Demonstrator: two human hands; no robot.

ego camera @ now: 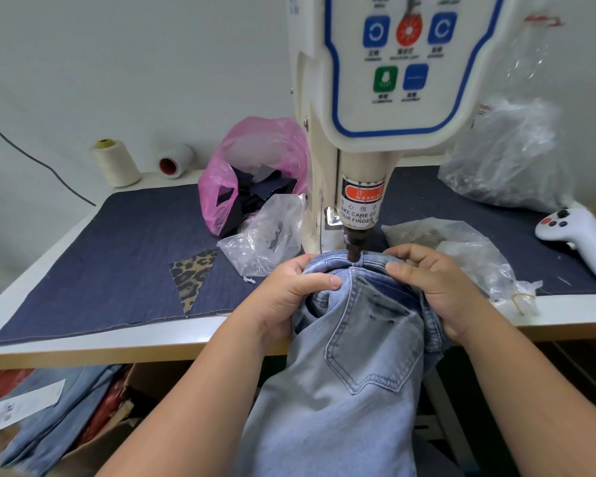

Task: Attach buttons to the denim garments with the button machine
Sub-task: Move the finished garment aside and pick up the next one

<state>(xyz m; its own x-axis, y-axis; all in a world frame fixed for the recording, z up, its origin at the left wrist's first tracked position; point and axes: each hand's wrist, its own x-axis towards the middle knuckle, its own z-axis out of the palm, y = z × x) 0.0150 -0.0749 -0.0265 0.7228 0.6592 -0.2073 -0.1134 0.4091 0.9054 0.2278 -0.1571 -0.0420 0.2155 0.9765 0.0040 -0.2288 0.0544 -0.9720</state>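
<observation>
A pair of light blue jeans point(344, 373) hangs over the table's front edge, its waistband pushed under the button machine point(375, 98). The machine's dark punch point(354, 247) stands just above the waistband, and a small red light dot shows on the denim below it. My left hand point(289, 290) grips the waistband on the left of the punch, thumb on top. My right hand point(430, 284) grips the bunched waistband on the right, fingers curled over the fabric. A back pocket faces up between my hands.
A dark denim mat point(117, 256) covers the table. On it lie a pink bag point(255, 166) of dark scraps, clear bags point(269, 235) of small parts, a leopard-print scrap point(191, 273) and a white controller point(578, 235). Thread cones point(116, 163) stand at the back. More jeans point(49, 425) lie below left.
</observation>
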